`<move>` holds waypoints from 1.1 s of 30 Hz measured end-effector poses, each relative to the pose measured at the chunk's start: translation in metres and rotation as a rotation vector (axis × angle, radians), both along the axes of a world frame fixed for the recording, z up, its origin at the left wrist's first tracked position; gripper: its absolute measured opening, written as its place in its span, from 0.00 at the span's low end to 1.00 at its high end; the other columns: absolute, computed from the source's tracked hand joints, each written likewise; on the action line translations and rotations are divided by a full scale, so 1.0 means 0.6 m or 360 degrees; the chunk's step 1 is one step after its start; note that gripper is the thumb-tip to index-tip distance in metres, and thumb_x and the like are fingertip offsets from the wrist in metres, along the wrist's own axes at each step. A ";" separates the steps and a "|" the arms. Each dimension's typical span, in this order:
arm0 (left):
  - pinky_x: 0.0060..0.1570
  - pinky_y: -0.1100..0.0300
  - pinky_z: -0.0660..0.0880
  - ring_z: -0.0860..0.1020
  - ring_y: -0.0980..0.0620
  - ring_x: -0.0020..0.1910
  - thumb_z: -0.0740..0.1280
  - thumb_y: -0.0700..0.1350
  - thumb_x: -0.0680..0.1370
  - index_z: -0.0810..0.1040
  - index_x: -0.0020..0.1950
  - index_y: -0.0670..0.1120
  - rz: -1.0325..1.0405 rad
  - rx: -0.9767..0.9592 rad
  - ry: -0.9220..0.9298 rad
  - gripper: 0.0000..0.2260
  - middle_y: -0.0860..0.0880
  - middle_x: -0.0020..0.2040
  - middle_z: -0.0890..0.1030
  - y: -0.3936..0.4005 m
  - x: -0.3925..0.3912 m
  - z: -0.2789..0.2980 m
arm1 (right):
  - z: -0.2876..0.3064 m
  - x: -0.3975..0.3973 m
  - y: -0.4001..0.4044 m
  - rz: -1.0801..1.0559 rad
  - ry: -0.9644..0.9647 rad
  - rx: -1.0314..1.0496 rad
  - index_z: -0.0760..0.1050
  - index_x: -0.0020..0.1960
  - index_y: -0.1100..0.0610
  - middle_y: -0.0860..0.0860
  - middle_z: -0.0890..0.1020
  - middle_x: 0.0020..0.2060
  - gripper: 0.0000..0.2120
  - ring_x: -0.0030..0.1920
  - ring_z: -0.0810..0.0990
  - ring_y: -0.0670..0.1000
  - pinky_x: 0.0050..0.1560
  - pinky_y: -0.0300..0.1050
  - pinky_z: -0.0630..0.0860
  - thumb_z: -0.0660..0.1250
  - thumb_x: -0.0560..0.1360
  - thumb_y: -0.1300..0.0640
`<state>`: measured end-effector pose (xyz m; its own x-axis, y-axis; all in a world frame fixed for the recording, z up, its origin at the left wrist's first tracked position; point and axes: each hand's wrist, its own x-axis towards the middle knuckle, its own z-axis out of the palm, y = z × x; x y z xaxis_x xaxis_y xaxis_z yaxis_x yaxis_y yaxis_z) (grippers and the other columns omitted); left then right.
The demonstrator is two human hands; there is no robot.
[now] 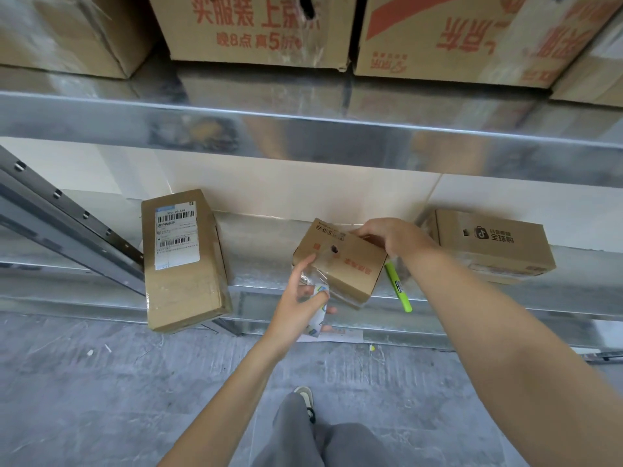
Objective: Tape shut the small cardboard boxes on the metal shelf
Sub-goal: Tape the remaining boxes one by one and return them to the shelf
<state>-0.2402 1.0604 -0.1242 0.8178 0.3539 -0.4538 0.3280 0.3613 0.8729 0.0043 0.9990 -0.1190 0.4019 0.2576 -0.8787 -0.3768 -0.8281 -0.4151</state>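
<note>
A small cardboard box [344, 261] with red print sits tilted at the front edge of the lower metal shelf [269, 264]. My right hand [391, 239] grips its far right corner from above. My left hand [303, 298] holds a roll of clear tape [318, 313] just below the box's near left side, and a strip of clear tape runs from the roll up onto the box. Another small box with a white shipping label [183, 261] lies to the left, and a third with a black logo [488, 246] lies to the right.
A green utility knife [399, 288] lies on the shelf edge right of the middle box. Large printed cartons [256, 28] fill the upper shelf. A slanted metal upright [67, 227] stands at left. A paper scrap [340, 336] lies on the grey floor below.
</note>
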 end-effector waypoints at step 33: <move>0.36 0.55 0.80 0.84 0.37 0.47 0.69 0.41 0.77 0.68 0.66 0.69 -0.0652 0.0062 0.0190 0.27 0.41 0.53 0.79 0.110 0.012 0.022 | 0.007 -0.188 -0.092 0.1530 -0.1910 0.0021 0.43 0.79 0.60 0.54 0.43 0.79 0.41 0.78 0.37 0.49 0.76 0.58 0.35 0.50 0.78 0.34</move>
